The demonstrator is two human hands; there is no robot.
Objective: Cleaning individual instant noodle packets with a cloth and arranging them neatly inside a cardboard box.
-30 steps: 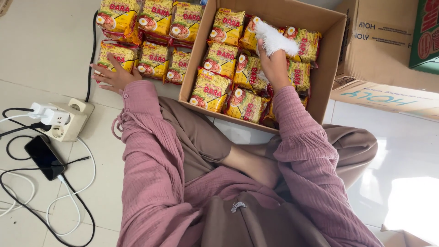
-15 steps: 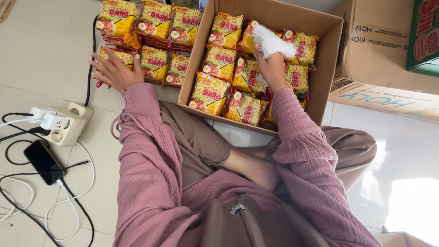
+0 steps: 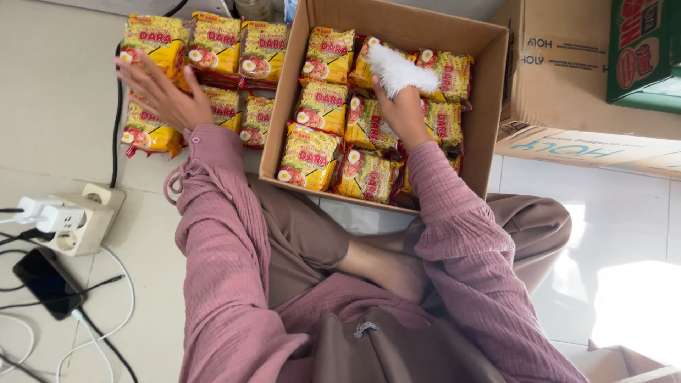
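Observation:
I sit cross-legged on the floor facing an open cardboard box point(image 3: 491, 106) packed with yellow and red noodle packets point(image 3: 323, 106). My right hand point(image 3: 401, 92) is inside the box, resting on the packets; strong sunlight washes out its fingers, so I cannot make out its grip. My left hand point(image 3: 157, 89) hovers with fingers spread over a loose group of the same packets point(image 3: 213, 53) lying on the floor left of the box. It holds nothing.
A white power strip point(image 3: 84, 220) with plugs, a black phone point(image 3: 47, 282) and trailing cables lie on the floor at the left. More cardboard boxes point(image 3: 560, 78) and a green carton point(image 3: 642, 50) stand at the right. A box corner point(image 3: 631, 363) shows bottom right.
My left hand has lifted off the floor packets and moved up and away from me, fingers now spread. My right hand stays in the box, almost unmoved.

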